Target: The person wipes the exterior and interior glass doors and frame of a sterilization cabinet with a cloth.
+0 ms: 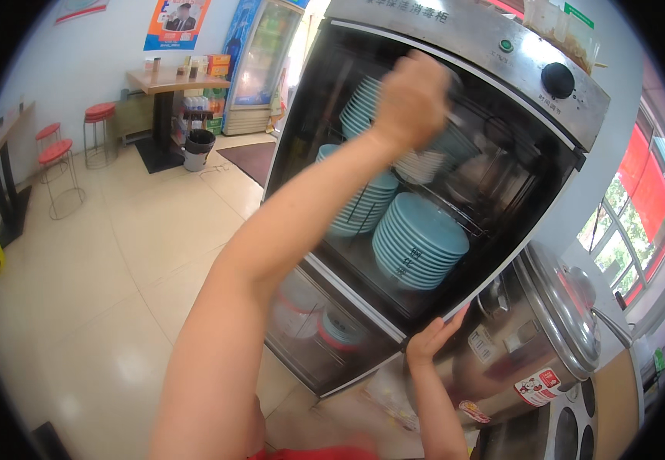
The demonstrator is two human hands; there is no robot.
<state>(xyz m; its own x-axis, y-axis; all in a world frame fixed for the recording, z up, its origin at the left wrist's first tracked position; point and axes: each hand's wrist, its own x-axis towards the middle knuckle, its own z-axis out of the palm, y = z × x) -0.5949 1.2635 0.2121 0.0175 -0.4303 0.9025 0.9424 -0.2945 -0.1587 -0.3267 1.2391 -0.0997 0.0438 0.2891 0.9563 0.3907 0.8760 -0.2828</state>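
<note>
A steel disinfecting cabinet (pixel 390 17) with dark glass doors stands tilted in view before me. My left hand (pixel 416 100), blurred and curled, is at the upper glass door (pixel 332 57); a pale blur shows beside its fingers, too unclear to name. Behind that glass stand stacks of light-blue plates (pixel 421 238), more blue dishes (pixel 361 106) and white bowls (pixel 421 167). Low on the right, my right hand (pixel 436 339) lies against the cabinet's side edge near the bottom corner of the upper door, its fingers stretched and apart. The lower door (pixel 309 322) shows more dishes.
A large lidded steel pot (pixel 505 345) with a ladle stands close to my right hand. A plastic container (pixel 568 34) sits on the cabinet. Across the tiled floor (pixel 119 299) are red stools (pixel 54 150), a wooden table (pixel 165 80), a bin (pixel 198 150) and a drinks fridge (pixel 258 63).
</note>
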